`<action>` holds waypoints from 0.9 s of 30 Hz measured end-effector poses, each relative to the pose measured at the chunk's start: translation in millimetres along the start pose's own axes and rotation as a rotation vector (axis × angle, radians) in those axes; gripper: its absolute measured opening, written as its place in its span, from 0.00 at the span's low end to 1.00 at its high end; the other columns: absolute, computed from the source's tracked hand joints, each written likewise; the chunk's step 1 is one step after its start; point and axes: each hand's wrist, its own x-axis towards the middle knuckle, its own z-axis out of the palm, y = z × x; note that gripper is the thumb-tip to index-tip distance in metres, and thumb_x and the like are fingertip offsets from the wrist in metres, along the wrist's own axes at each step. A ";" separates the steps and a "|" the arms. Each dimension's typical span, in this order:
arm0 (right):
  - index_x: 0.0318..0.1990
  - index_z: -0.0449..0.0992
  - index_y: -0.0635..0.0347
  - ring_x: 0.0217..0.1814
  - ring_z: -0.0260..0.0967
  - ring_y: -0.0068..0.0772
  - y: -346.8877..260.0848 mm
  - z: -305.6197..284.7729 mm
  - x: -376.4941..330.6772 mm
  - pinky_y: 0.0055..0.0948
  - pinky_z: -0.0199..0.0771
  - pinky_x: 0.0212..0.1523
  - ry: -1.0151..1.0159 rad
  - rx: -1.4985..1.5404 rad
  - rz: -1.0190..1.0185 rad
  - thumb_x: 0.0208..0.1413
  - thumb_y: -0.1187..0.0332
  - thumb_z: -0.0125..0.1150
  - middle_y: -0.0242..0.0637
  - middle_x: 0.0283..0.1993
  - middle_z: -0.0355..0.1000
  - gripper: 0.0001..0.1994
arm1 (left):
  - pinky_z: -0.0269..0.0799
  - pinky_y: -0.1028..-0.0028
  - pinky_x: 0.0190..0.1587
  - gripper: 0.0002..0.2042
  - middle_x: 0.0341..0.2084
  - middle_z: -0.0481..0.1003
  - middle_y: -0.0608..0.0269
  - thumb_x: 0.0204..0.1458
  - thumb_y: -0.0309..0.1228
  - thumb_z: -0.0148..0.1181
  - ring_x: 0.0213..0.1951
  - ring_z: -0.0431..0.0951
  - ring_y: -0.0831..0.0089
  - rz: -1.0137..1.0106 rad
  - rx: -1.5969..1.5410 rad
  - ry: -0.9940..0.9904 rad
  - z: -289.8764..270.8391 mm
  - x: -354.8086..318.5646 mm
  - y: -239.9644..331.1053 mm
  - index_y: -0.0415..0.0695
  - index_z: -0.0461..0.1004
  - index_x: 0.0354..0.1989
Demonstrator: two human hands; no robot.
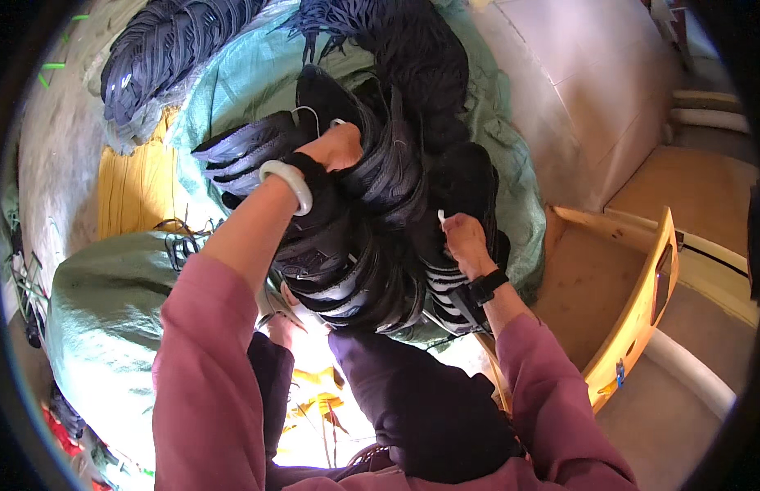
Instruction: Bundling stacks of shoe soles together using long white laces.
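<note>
Nested stacks of black shoe uppers [347, 237] lie in front of me on a green woven sack. My left hand [335, 149], with a pale bangle at its wrist, is closed over the upper part of the pile. A thin white cord [308, 110] loops out beside its fingers, between a grey-black stack [253, 147] and the darker uppers. Lower and to the right, my right hand [466, 237] pinches a small white piece [441, 216] above a stack with white-striped edges [445, 286]. Whether that piece belongs to the cord cannot be seen.
More dark uppers [171, 57] lie at the far left, and a heap of dark strips [412, 49] at the back. A yellow folded bundle [138, 184] and a filled green sack [110, 295] are on the left. An open wooden drawer-like box [588, 286] stands to the right.
</note>
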 end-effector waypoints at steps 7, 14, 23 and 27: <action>0.29 0.74 0.59 0.31 0.74 0.36 -23.4 9.6 -4.0 0.30 0.73 0.28 -0.329 0.566 0.242 0.55 0.70 0.58 0.36 0.26 0.72 0.05 | 0.68 0.64 0.40 0.10 0.37 0.76 0.44 0.47 0.22 0.50 0.39 0.77 0.60 0.427 0.004 -0.082 -0.4 -24.3 19.6 0.30 0.73 0.37; 0.40 0.70 0.59 0.37 0.71 0.34 -24.4 26.7 2.3 0.32 0.74 0.35 -0.450 0.883 0.519 0.60 0.75 0.49 0.35 0.35 0.70 0.04 | 0.71 0.65 0.46 0.14 0.42 0.77 0.49 0.43 0.25 0.61 0.42 0.76 0.61 1.443 0.094 0.205 22.6 7.1 -14.9 0.32 0.78 0.39; 0.38 0.71 0.56 0.30 0.66 0.20 -26.3 24.7 -4.7 0.23 0.61 0.26 -0.467 0.861 0.448 0.60 0.77 0.48 0.26 0.30 0.68 0.06 | 0.70 0.66 0.49 0.16 0.47 0.76 0.57 0.52 0.29 0.57 0.43 0.76 0.63 0.378 -0.187 -0.228 68.0 20.9 -11.7 0.36 0.76 0.49; 0.37 0.74 0.56 0.27 0.64 0.16 -22.7 16.6 -2.4 0.20 0.62 0.25 -0.539 0.925 0.219 0.58 0.77 0.53 0.22 0.31 0.70 0.05 | 0.70 0.67 0.49 0.16 0.48 0.76 0.56 0.53 0.27 0.57 0.43 0.76 0.64 0.377 -0.406 -0.333 95.6 21.9 -25.7 0.36 0.74 0.50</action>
